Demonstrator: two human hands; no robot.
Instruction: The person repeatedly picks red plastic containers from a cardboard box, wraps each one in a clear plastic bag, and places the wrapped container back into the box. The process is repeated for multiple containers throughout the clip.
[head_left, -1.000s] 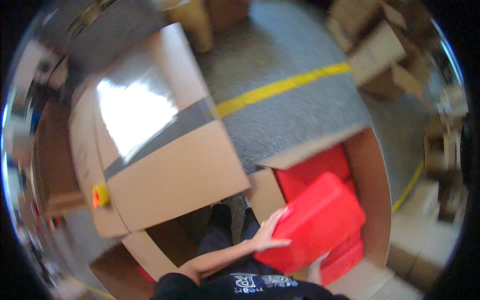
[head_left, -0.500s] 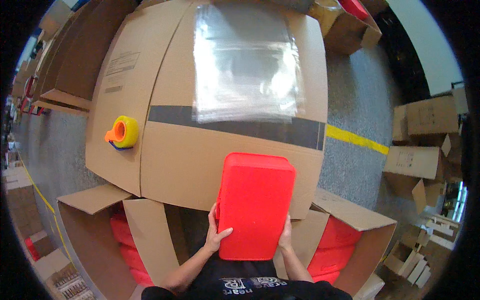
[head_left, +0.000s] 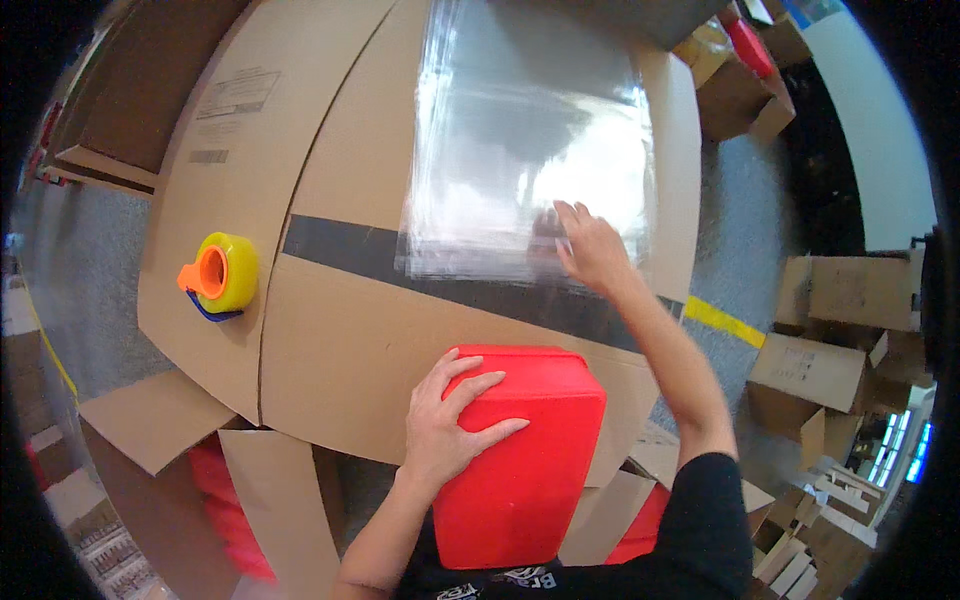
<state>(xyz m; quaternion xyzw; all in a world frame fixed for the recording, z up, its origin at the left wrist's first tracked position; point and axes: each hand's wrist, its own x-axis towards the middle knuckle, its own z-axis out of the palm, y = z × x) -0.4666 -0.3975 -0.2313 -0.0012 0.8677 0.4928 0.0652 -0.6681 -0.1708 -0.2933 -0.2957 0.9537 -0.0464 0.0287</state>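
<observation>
A red plastic case (head_left: 530, 460) stands tilted against my body at the table's near edge. My left hand (head_left: 445, 425) holds its upper left corner, with the thumb on the front face and the fingers over the top edge. Clear plastic bags (head_left: 500, 170) lie stacked flat on the far half of the cardboard-covered table (head_left: 350, 340). My right hand (head_left: 595, 245) reaches over the near right part of that stack, fingers slightly bent and apart, holding nothing. Whether its fingertips touch the top bag I cannot tell.
A yellow tape roll (head_left: 238, 275) with an orange holder lies on the table's left side. Open cartons with red cases stand at the near left (head_left: 225, 510) and near right (head_left: 640, 525). More cartons (head_left: 815, 365) stand on the floor to the right.
My right hand has let go of the red case and moved up and forward to the bags. My left hand has shifted to the case's top corner. The view has shifted.
</observation>
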